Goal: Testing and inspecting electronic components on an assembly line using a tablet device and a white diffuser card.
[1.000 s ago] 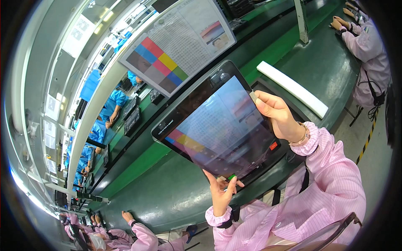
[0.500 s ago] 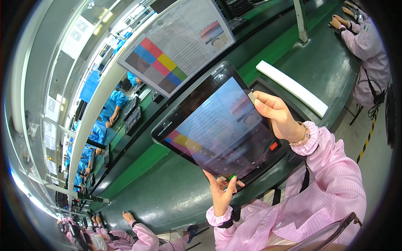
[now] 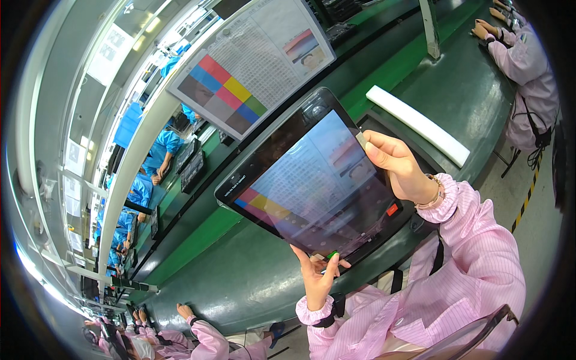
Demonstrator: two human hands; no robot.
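A black tablet-like device with a large lit screen is held tilted in front of me. Its screen shows the colour blocks, text and pictures of the printed chart hanging behind it. My left hand grips the lower edge, thumb by a small green spot; some of its fingers are hidden beneath. Along the right edge, my right hand pinches the frame with thumb and forefinger, a small pale piece at the fingertips. An orange label marks the lower right corner.
A long white foam bar lies on the green bench to the right. A metal post rises at the far side. People in pink sit right and lower left; others in blue work beyond the chart.
The device has shifted very slightly left. Both hands keep the same hold on it.
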